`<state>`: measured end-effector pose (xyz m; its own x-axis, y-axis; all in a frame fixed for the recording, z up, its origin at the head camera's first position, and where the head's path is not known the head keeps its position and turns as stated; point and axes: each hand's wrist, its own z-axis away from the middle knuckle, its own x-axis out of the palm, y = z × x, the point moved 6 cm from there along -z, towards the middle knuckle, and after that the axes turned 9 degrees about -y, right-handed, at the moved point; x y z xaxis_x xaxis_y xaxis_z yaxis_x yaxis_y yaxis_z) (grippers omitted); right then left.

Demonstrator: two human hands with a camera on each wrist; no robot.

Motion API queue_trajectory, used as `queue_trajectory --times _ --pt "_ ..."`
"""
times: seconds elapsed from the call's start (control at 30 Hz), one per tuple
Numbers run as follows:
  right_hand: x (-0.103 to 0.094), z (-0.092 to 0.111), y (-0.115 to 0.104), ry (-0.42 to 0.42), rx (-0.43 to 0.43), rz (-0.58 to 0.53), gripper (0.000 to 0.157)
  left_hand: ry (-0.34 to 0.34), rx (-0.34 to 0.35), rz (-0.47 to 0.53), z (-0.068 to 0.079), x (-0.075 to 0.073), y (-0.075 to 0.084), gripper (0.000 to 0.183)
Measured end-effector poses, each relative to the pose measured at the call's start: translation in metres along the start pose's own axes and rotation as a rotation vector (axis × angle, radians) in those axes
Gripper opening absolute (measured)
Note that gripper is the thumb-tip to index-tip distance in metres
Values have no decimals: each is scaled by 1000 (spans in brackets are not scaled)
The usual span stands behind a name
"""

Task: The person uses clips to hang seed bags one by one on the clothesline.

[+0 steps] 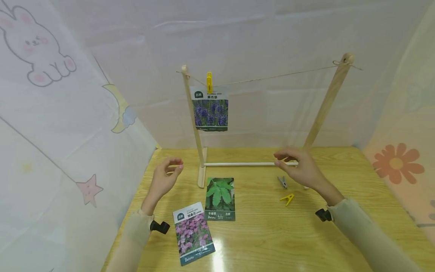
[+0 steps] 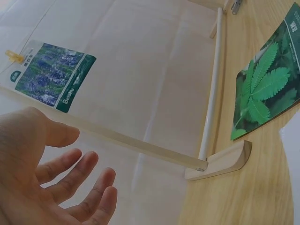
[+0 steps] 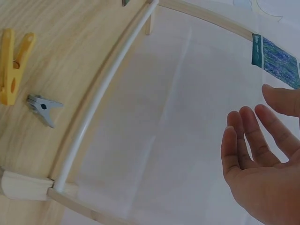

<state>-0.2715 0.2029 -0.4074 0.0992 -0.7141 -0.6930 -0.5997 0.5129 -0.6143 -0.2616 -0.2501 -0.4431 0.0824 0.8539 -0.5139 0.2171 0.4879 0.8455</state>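
Note:
A seed packet with purple flowers [image 1: 210, 113] hangs from a string [image 1: 272, 78], held by a yellow clothespin [image 1: 209, 82] near the left post. My left hand [image 1: 165, 179] hovers left of the stand, fingers loosely bent, holding nothing. On the right, my right hand [image 1: 299, 166] is in front of the right post, also holding nothing. Two packets lie on the table: one with green leaves [image 1: 220, 198], one with pink flowers [image 1: 193, 233], their edges close together. Below my right hand lie a grey clothespin [image 1: 283, 182] and a yellow clothespin [image 3: 13, 65].
The wooden stand has a left post [image 1: 193, 117], a right post [image 1: 326, 102] and a white crossbar [image 1: 241, 164] low between them. Printed cloth [image 1: 142, 56] surrounds the wooden table [image 1: 265, 241] at the back and sides.

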Motion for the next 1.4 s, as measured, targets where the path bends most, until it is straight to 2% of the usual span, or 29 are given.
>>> queue_trajectory --times 0.27,0.53,0.8,1.03,1.4 --pt "8 15 12 -10 52 -5 24 -7 -21 0 8 8 -11 32" --pt "15 25 15 10 0 22 24 -19 -30 -5 15 13 -19 33" --pt "19 32 23 -11 30 34 24 -28 -37 -30 22 15 -25 31" --pt "24 40 30 -33 30 24 28 -53 -85 -47 30 15 -32 32" --pt "33 51 42 -60 33 59 27 -75 -140 -57 39 28 -50 34"
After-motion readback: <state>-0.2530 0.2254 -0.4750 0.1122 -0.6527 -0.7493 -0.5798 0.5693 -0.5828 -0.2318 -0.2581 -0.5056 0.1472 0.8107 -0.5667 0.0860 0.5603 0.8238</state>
